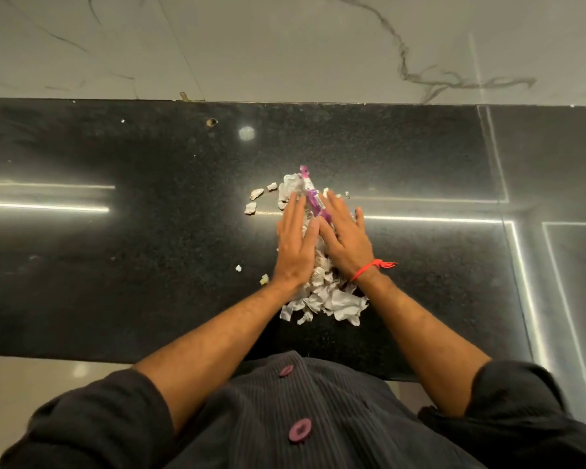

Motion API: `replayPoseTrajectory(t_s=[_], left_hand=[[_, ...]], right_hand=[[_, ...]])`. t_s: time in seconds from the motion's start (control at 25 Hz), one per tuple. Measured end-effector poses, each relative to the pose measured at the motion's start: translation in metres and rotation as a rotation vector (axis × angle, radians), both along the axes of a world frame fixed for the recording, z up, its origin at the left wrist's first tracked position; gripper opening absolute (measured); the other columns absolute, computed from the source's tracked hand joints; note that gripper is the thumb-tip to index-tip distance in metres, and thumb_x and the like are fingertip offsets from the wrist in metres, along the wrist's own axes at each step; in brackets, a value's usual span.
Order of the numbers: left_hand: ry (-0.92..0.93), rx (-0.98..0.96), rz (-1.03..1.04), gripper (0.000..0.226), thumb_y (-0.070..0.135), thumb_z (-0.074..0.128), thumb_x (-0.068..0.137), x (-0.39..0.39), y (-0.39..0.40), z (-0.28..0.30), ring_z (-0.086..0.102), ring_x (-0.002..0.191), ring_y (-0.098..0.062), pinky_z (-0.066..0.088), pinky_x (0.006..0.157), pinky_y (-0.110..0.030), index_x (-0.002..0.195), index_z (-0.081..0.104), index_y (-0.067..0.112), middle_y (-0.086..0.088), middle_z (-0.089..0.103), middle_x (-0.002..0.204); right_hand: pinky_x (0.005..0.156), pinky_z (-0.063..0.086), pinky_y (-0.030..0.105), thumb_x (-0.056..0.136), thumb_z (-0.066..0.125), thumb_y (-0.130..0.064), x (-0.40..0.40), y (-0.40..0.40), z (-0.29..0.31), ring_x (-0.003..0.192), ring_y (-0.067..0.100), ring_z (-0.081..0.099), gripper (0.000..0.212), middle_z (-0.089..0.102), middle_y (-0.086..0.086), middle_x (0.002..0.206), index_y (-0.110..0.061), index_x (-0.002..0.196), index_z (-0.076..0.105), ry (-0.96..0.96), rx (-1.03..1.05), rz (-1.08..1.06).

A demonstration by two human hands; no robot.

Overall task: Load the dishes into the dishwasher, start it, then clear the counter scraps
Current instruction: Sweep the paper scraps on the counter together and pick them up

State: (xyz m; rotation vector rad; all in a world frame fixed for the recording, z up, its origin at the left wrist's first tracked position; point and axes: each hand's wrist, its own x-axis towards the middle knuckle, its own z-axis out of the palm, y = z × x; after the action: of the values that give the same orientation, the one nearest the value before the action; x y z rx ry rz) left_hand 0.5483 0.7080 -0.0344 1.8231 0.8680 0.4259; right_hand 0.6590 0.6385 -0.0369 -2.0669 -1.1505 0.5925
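A heap of torn white paper scraps (335, 301) lies on the black granite counter (132, 265), with a purple wrapper (313, 198) sticking out at its far end. My left hand (296, 245) and my right hand (344, 236) lie side by side on top of the heap, fingers straight and pointing away from me, pressing on the scraps. A red thread sits on my right wrist. A few loose scraps (254, 199) lie apart to the left of the heap, and two small bits (239, 268) sit near my left wrist.
A pale marble wall (285, 45) rises behind the counter. A small hole (211, 122) is in the counter near the back edge. The counter's front edge runs just in front of my body, with light floor at the lower left.
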Motion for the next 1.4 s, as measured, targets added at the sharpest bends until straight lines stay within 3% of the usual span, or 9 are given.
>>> replayPoseTrajectory(t_s=[0.16, 0.36, 0.48, 0.72, 0.8, 0.92, 1.08, 1.28, 1.4], left_hand=[[-0.245, -0.333, 0.141, 0.052, 0.029, 0.032, 0.11, 0.025, -0.008, 0.016, 0.026, 0.151, -0.005, 0.021, 0.126, -0.038, 0.16, 0.025, 0.014, 0.002, 0.028, 0.166], [-0.427, -0.474, 0.334, 0.044, 0.022, 0.033, 0.111, 0.036, -0.005, 0.054, 0.053, 0.123, 0.011, 0.041, 0.105, -0.012, 0.152, 0.042, 0.008, 0.002, 0.052, 0.148], [-0.551, -0.551, 0.406, 0.038, 0.031, 0.042, 0.109, 0.036, -0.001, 0.077, 0.062, 0.121, -0.004, 0.047, 0.107, -0.025, 0.139, 0.059, 0.015, 0.003, 0.068, 0.131], [-0.713, -0.656, 0.704, 0.022, 0.034, 0.066, 0.098, 0.012, 0.006, 0.113, 0.069, 0.09, -0.021, 0.056, 0.091, -0.041, 0.097, 0.07, 0.013, -0.008, 0.075, 0.093], [-0.719, -0.694, 0.785, 0.017, 0.031, 0.07, 0.095, -0.011, 0.006, 0.117, 0.069, 0.087, -0.021, 0.058, 0.086, -0.039, 0.095, 0.068, 0.014, -0.009, 0.074, 0.092], [-0.739, -0.702, 0.9, 0.012, 0.025, 0.07, 0.095, -0.054, 0.009, 0.117, 0.068, 0.085, -0.024, 0.059, 0.079, -0.038, 0.096, 0.067, 0.014, -0.013, 0.071, 0.092], [-0.83, -0.687, 0.955, 0.017, 0.01, 0.064, 0.096, -0.114, 0.008, 0.121, 0.073, 0.083, -0.023, 0.06, 0.069, -0.032, 0.112, 0.061, 0.013, -0.013, 0.075, 0.094], [-1.007, -0.678, 1.015, 0.037, -0.001, 0.049, 0.098, -0.203, 0.01, 0.111, 0.07, 0.099, -0.025, 0.056, 0.091, -0.037, 0.133, 0.058, 0.006, -0.013, 0.073, 0.108], [-1.031, -0.719, 1.079, 0.035, 0.003, 0.052, 0.098, -0.259, 0.005, 0.102, 0.067, 0.092, -0.023, 0.055, 0.086, -0.037, 0.132, 0.057, 0.001, -0.01, 0.071, 0.1]], right_hand=[[0.123, -0.003, 0.051, 0.102, 0.02, -0.051, -0.011, 0.018, 0.002, 0.148, 0.002, 0.02, 0.055, 0.03, -0.013, 0.159, -0.034, 0.153, 0.03, 0.261, 0.078, -0.072], [0.112, 0.04, 0.029, 0.106, 0.037, -0.04, -0.02, 0.032, 0.046, 0.131, 0.005, 0.051, 0.045, 0.058, 0.001, 0.14, -0.017, 0.142, 0.053, 0.66, 0.353, -0.279], [0.107, 0.047, 0.038, 0.101, 0.056, -0.026, -0.025, 0.042, 0.068, 0.121, 0.016, 0.061, 0.035, 0.069, 0.008, 0.124, -0.006, 0.128, 0.064, 0.851, 0.521, -0.397], [0.09, 0.052, 0.035, 0.092, 0.064, -0.013, -0.057, 0.055, 0.089, 0.098, 0.013, 0.065, 0.008, 0.07, 0.002, 0.104, -0.007, 0.087, 0.065, 0.714, 0.594, -0.289], [0.089, 0.051, 0.033, 0.089, 0.065, -0.002, -0.078, 0.057, 0.095, 0.095, 0.012, 0.062, 0.014, 0.064, 0.003, 0.102, -0.01, 0.091, 0.054, 0.709, 0.626, -0.234], [0.091, 0.05, 0.03, 0.085, 0.063, 0.008, -0.117, 0.063, 0.099, 0.102, 0.013, 0.06, 0.041, 0.055, 0.014, 0.117, -0.004, 0.119, 0.044, 0.679, 0.625, -0.114], [0.11, 0.041, 0.049, 0.083, 0.051, 0.01, -0.174, 0.074, 0.097, 0.133, 0.024, 0.046, 0.066, 0.045, 0.009, 0.142, -0.013, 0.144, 0.042, 0.59, 0.577, 0.109], [0.106, 0.045, 0.046, 0.078, 0.043, 0.012, -0.261, 0.075, 0.094, 0.123, 0.024, 0.054, 0.049, 0.058, 0.012, 0.126, -0.005, 0.118, 0.066, 0.559, 0.555, 0.256], [0.099, 0.048, 0.047, 0.088, 0.049, -0.001, -0.321, 0.071, 0.085, 0.113, 0.026, 0.059, 0.029, 0.062, 0.012, 0.114, -0.014, 0.103, 0.07, 0.604, 0.527, 0.236]])
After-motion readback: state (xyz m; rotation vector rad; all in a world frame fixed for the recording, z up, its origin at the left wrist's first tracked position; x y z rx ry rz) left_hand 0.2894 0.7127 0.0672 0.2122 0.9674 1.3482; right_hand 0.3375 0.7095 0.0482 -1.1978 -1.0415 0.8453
